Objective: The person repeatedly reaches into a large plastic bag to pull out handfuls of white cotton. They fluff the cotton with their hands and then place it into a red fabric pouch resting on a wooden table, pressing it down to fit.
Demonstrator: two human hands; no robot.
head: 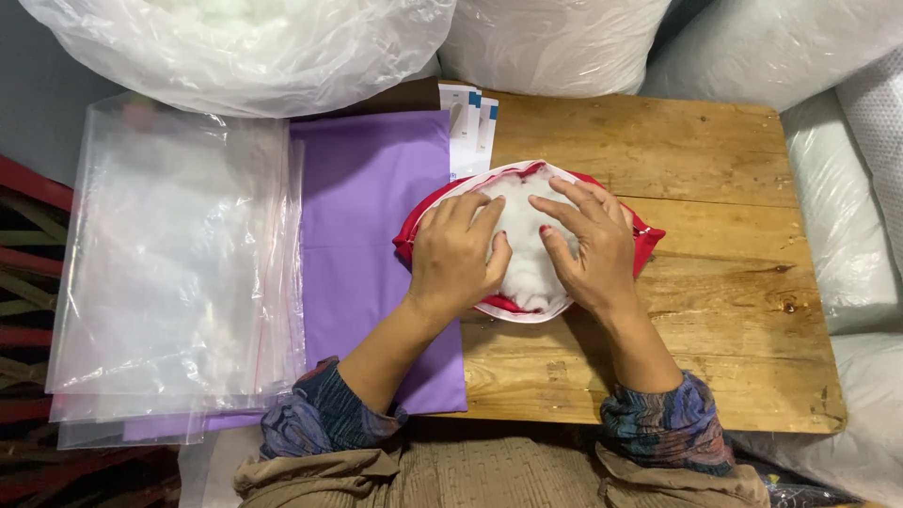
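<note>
A red fabric cover (pixel 647 239) with a pale lining lies open on the wooden table (pixel 715 310), packed with white fibre stuffing (pixel 523 237). My left hand (pixel 456 254) rests palm down on the left side of the stuffing, fingers spread. Over on the right side, my right hand (pixel 588 245) presses flat on the stuffing, its fingers pointing left toward the other hand. Neither hand grips anything.
Purple cloth (pixel 372 198) lies on the table's left part. Several clear plastic bags (pixel 179 263) are stacked at the far left. White cards (pixel 467 122) sit behind the cover. Large plastic bags of white stuffing (pixel 254 47) crowd the back and right side.
</note>
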